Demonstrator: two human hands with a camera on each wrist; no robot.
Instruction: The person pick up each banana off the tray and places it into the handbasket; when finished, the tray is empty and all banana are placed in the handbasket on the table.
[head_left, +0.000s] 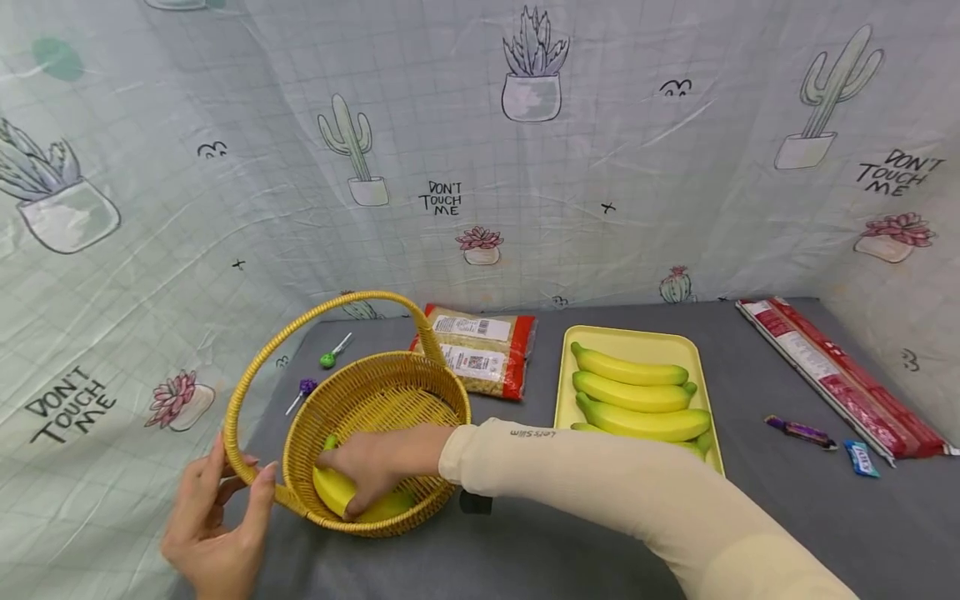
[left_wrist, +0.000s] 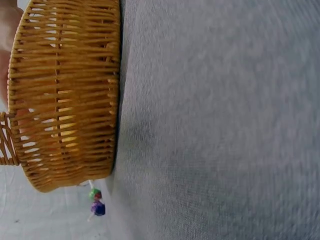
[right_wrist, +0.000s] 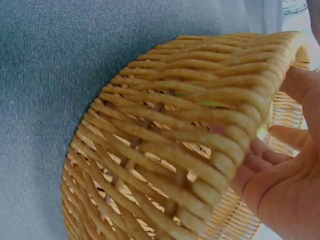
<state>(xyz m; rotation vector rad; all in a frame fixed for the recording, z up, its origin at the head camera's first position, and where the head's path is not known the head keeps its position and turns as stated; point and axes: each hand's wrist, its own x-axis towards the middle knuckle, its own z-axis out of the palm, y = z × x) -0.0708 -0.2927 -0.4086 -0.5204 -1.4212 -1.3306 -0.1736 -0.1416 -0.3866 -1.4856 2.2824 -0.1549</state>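
A yellow wicker basket [head_left: 450, 392] with a tall arched handle stands on the grey cloth. My left hand [head_left: 217, 533] holds the foot of the handle at the left, thumb in front and fingers behind. Inside the basket, my right hand [head_left: 378, 467] grips a banana [head_left: 333, 492] lying against the near left wall; the palm hides part of the fruit. Through the weave in the left wrist view, yellow patches of banana [left_wrist: 66, 132] show. In the right wrist view the basket wall [right_wrist: 165, 135] covers most of what the right fingers touch.
A pale yellow tray [head_left: 630, 335] holds several bananas [head_left: 645, 421], partly behind the right sleeve. Behind the basket lies a red-edged packet [head_left: 483, 354]. Two lollipops [head_left: 327, 360] lie left; a long red packet [head_left: 847, 375] and two small wrapped sweets [head_left: 801, 432] lie right.
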